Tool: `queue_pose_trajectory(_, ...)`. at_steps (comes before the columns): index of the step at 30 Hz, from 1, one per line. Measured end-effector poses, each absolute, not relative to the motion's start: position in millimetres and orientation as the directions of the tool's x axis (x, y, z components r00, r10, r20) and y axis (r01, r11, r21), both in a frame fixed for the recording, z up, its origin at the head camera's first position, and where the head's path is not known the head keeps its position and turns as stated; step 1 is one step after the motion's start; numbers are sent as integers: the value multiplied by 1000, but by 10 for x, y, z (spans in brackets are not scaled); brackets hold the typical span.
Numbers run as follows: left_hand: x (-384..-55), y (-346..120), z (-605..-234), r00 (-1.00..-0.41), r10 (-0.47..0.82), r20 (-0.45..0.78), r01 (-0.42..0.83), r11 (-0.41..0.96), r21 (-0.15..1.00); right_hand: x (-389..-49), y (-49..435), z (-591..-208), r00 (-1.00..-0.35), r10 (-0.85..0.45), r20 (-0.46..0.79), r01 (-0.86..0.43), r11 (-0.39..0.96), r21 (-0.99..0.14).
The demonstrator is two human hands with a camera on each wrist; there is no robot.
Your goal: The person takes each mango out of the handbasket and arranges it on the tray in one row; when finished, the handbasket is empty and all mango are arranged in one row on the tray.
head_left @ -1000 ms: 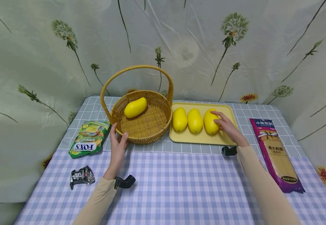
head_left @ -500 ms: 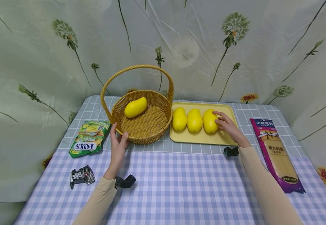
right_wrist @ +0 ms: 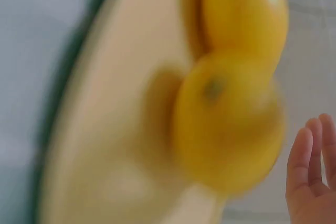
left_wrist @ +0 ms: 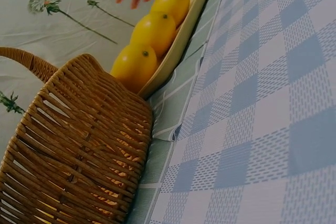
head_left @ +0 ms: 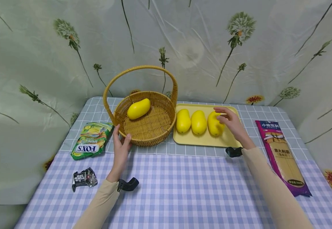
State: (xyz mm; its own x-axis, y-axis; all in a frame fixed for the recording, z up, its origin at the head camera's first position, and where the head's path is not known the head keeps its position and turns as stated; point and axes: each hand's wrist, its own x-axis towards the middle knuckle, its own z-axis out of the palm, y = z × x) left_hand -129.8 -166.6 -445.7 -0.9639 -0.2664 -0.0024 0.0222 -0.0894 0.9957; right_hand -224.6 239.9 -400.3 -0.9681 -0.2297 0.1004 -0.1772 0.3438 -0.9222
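Observation:
A yellow oblong fruit [head_left: 139, 109] lies in the wicker basket [head_left: 148, 140], toward its left side. My left hand [head_left: 121, 148] rests against the basket's front left, with fingers and thumb spread along the outer wall; the left wrist view does not show it. Three like fruits stand side by side on the yellow tray [head_left: 203, 141]: a left one [head_left: 183, 121], a middle one [head_left: 198, 122] and a right one [head_left: 214, 125]. My right hand [head_left: 233, 125] hovers above the right fruit, fingers loosely extended and holding nothing. In the right wrist view, its fingers [right_wrist: 299, 161] stand apart from the fruit.
A green FOX'S bag [head_left: 91, 140] lies left of the basket, with a small black packet [head_left: 84, 178] in front of it. Along the right side lies a purple pasta bag [head_left: 283, 157]. A dandelion-print curtain [head_left: 194, 51] hangs behind the table.
My right hand has lifted its fingers off the right fruit, which stays on the tray. My left hand and the basket have stayed in place.

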Motion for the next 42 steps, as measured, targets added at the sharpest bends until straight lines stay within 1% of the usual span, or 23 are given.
queue_pose_trajectory(5, -1299, -1661, -4447, -962, -272, -12, 16, -100, 995, -2315, 1971, -3848, -925, -357, 126, -228, 260, -938)
queue_pose_trajectory(12, -1303, -1661, -4439, -966, -259, 5, 36, -113, 993, -2473, 1233, -3636, -815, -560, 148, -305, 197, -932)
queue_pose_trajectory(16, -1304, -1666, -4441, -968, -250, 16, 45, -112, 993, -2566, 854, -3543, -760, -627, 170, -352, 178, -919)
queue_pose_trajectory(19, -1299, -1669, -4438, -968, -249, 22, 48, -96, 994, -2641, 608, -3503, -733, -655, 183, -368, 156, -917)
queue_pose_trajectory(23, -1294, -1674, -4440, -967, -254, 26, 47, -77, 996, -2734, 341, -3484, -733, -662, 155, -339, 158, -927)
queue_pose_trajectory(27, -1288, -1681, -4439, -967, -254, 30, 49, -69, 996, -2807, 133, -3493, -761, -639, 112, -312, 210, -927)
queue_pose_trajectory(32, -1254, -1658, -4323, -969, -245, 9, 33, -92, 995, -2862, -49, -3543, -783, -620, 40, -288, 305, -908)
queue_pose_trajectory(34, -1255, -1654, -4318, -970, -245, 2, 26, -98, 995, -2870, -102, -3568, -785, -620, -8, -259, 339, -905)
queue_pose_trajectory(38, -1288, -1673, -4434, -968, -250, 20, 42, -82, 996, -2879, -198, -3614, -774, -627, -83, -222, 391, -893)
queue_pose_trajectory(42, -1298, -1675, -4457, -967, -253, 23, 41, -65, 997, -2883, -285, -3659, -750, -651, -116, -237, 429, -871)
